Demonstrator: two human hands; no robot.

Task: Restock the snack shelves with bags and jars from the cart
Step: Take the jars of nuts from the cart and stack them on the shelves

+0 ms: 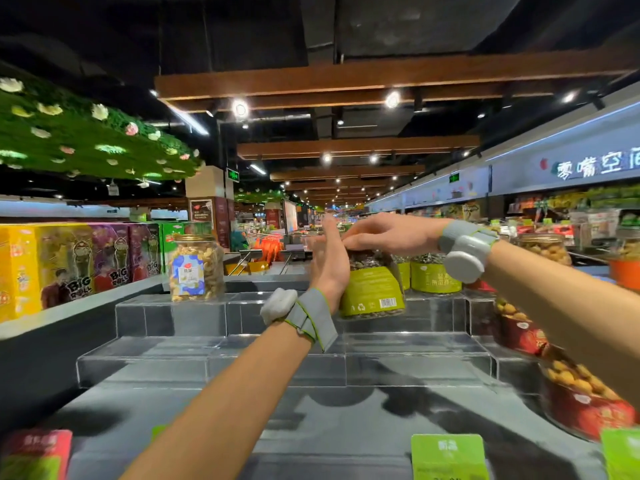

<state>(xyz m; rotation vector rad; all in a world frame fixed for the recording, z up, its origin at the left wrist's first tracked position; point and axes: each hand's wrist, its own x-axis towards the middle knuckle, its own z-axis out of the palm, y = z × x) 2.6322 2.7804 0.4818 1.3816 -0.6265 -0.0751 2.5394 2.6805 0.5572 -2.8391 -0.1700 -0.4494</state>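
Head view: the green-label jar (374,289) sits tilted at the top step of the clear riser (194,310); whether it touches the step cannot be told. The right grip (388,233) pinches the lid from above. The left grip (329,261), fingers straight, presses flat on the jar's side. Risk: if released while tilted, the jar may topple off the narrow step or strike the neighbouring green jar (434,277).

1. Seed jar (375,292): wrapped in a lime-green label, white barcode patch printed low; dark seeds seen above.
2. Nut jar (196,268): labelled blue and white, tan contents.
3. Boxes (20,271): printed yellow, purple, green.
4. Wristbands (313,318): grey, edged in bright green.
5. Side jars (585,410): labelled red, golden contents.
6. Price tag (448,452): coloured lime green.
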